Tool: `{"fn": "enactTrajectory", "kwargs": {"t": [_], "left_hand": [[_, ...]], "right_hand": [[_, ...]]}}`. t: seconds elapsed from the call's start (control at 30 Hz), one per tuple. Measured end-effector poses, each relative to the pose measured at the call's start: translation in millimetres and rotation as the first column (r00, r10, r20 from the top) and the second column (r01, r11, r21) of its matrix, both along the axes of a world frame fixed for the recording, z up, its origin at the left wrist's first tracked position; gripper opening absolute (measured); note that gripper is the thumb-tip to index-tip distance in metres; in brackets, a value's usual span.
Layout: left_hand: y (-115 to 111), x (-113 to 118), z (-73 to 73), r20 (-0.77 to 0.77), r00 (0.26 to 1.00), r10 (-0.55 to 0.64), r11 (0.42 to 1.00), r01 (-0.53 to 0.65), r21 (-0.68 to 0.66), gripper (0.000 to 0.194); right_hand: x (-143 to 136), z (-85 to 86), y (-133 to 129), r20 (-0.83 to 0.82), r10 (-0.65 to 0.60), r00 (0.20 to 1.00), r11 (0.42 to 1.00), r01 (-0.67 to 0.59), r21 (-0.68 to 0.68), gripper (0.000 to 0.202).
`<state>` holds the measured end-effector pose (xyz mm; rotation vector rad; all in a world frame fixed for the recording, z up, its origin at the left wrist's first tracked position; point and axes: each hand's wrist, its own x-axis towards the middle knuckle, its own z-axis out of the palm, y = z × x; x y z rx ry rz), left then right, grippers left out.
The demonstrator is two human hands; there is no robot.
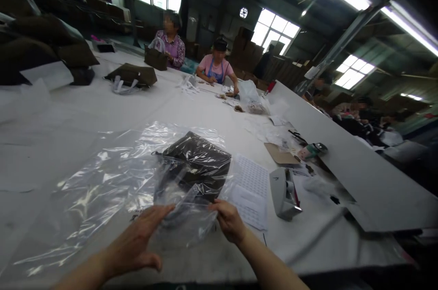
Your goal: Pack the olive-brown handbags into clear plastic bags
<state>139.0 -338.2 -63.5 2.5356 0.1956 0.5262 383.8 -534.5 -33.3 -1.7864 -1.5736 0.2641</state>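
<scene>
The left hand (138,239) lies spread and flat, fingers wide, pressing on the near edge of a clear plastic bag (185,217), which pins the film to the white surface (68,116) so it does not slide. The right hand (230,220) is narrowed to a pinch on the same bag's other near corner, thumb and fingers closed on the plastic, so the two hands stretch the mouth of the bag between them. Inside that bag, just beyond the fingers, sits a dark folded bag (196,164), lying flat and seen through wrinkled film. To the left of it more clear plastic sheeting (89,189) is spread loose over the surface, within easy reach. Just right of the dark bag lies a white printed sheet (251,189), and beside that a grey tag gun (284,192) on its side, near the right hand. Farther off are a brown card piece (280,155) and a green tape dispenser (313,149). Across the surface two seated people (215,66) work at their own dark bags (132,75), well apart from the near hands.
</scene>
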Motion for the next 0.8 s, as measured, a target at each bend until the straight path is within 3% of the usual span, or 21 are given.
{"fn": "enactTrajectory", "kwargs": {"t": [0.13,0.2,0.27,0.33,0.4,0.47,0.53,0.57,0.6,0.67,0.73,0.8], "left_hand": [[-18,-16,-20.2,0.189,0.96,0.208,0.978,-0.197,-0.073,0.025],[-15,-17,-22.4,0.258,0.884,0.39,0.915,-0.341,-0.215,0.019],[-9,-22,-19.1,0.19,0.817,0.545,0.817,-0.466,-0.34,0.022],[-6,-28,-11.2,0.088,0.811,0.578,0.77,-0.507,-0.388,0.03],[-8,-29,2.8,0.081,0.832,0.548,0.786,-0.48,-0.388,0.04],[-13,-18,23.8,0.128,0.869,0.479,0.838,-0.409,-0.363,0.062],[-18,5,49.7,0.12,0.938,0.325,0.893,-0.263,-0.364,0.085],[-19,18,62.9,0.088,0.973,0.215,0.9,-0.163,-0.404,0.08],[-18,29,75.4,0.054,0.993,0.104,0.878,-0.066,-0.474,0.063],[-10,43,96.6,0.041,0.999,-0.003,0.766,0.029,-0.642,0.029],[3,43,112.4,0.104,0.985,0.137,0.656,-0.011,-0.755,0.024],[14,35,124.0,0.191,0.908,0.372,0.608,-0.083,-0.79,0.024]], "right_hand": [[-11,13.4,0,-0.122,-0.15,0.981,0.987,0.142,-0.073,0.033],[-20,21.6,3,-0.156,-0.195,0.968,0.978,0.181,-0.102,0.038],[-31,27.8,5,-0.22,-0.249,0.943,0.963,0.216,-0.161,0.041],[-41,30.4,6,-0.277,-0.294,0.915,0.942,0.228,-0.245,0.042],[-49,29.9,6,-0.273,-0.313,0.91,0.926,0.228,-0.302,0.042],[-54,28.6,7,-0.223,-0.292,0.93,0.925,0.216,-0.312,0.041],[-58,27.5,7,-0.169,-0.26,0.951,0.933,0.201,-0.3,0.04],[-59,26.9,7,-0.146,-0.245,0.958,0.936,0.195,-0.293,0.039],[-60,26.3,7,-0.122,-0.231,0.965,0.939,0.188,-0.289,0.039],[-59,24.5,5,-0.079,-0.217,0.973,0.939,0.185,-0.291,0.039],[-57,22.7,1,-0.071,-0.255,0.964,0.928,0.224,-0.299,0.042],[-54,22.1,-4,-0.088,-0.32,0.943,0.912,0.281,-0.299,0.044]]}}
